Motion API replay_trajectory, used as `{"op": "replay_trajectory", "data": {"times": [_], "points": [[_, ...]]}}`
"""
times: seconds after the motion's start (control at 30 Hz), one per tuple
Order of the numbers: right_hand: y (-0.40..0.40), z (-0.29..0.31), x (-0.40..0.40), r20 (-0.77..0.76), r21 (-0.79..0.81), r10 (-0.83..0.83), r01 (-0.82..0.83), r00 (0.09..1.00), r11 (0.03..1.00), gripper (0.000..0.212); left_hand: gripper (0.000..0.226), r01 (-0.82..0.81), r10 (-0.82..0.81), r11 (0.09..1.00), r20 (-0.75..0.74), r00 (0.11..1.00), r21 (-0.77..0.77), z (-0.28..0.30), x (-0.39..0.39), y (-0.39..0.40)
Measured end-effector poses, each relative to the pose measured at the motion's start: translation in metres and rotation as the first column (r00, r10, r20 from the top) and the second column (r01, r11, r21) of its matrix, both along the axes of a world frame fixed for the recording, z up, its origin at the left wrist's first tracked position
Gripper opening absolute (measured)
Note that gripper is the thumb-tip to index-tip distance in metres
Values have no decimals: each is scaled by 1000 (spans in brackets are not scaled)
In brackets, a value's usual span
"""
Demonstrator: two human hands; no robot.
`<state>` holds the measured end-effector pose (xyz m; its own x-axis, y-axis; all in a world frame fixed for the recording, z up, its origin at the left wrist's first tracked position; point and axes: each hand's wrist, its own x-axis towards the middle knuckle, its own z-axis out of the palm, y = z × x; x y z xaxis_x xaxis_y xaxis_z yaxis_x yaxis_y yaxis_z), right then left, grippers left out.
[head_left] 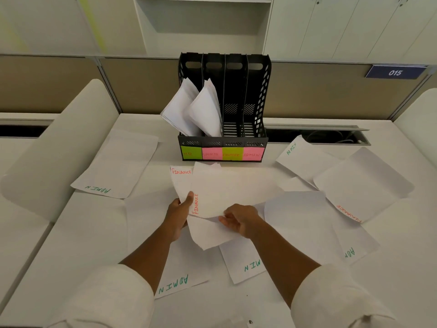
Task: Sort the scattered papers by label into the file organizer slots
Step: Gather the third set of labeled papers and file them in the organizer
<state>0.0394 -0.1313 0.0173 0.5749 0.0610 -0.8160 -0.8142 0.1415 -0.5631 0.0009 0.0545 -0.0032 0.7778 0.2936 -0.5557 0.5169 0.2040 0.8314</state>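
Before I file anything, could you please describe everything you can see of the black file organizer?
The black file organizer looks like plastic, with perforated side walls and four upright slots. It stands on the white desk against the partition. Sticky labels front each slot: green, pink, yellow FINANCE, pink ADMIN. The two left slots hold leaning white papers; the two right ones are empty. Neither hand touches it.
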Motion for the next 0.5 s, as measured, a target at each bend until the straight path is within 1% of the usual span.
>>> {"op": "replay_trajectory", "data": {"times": [0.07, 0.13, 0.2, 0.27, 0.33, 0.37, 0.43, 0.5], "points": [[3, 4, -1, -43, -7, 115, -115, 992, 993, 12, 36, -8, 8, 1000, 0, 1000, 31, 0, 1, 0], [2, 8, -2, -84, 21, 156, -155, 984, 988, 20, 36, 1, -1, 995, 1, 1000, 103, 0, 1, 1], [-4, 9, 0, -90, 40, 69, -66, 994, 997, 30, 38, 17, -21, 986, 21, 1000, 163, -1, 1, 4], [-14, 6, 5, -51, 19, -85, 86, 995, 996, 34, 41, 33, -40, 976, 26, 999, 214, -1, 2, 9], [-27, 1, 12, 12, -22, -249, 249, 969, 968, 35, 43, 57, -62, 966, 11, 998, 254, 0, 2, 16], [-34, -2, 16, 42, -70, -297, 300, 954, 951, 37, 43, 74, -76, 960, -2, 997, 270, 1, 1, 19], [-49, -7, 23, 88, -187, -328, 339, 941, 922, 43, 42, 117, -113, 945, -31, 993, 304, 2, 1, 26], [-64, -13, 28, 141, -279, -306, 335, 941, 900, 42, 40, 174, -165, 924, -54, 985, 340, 3, -1, 32]]}}
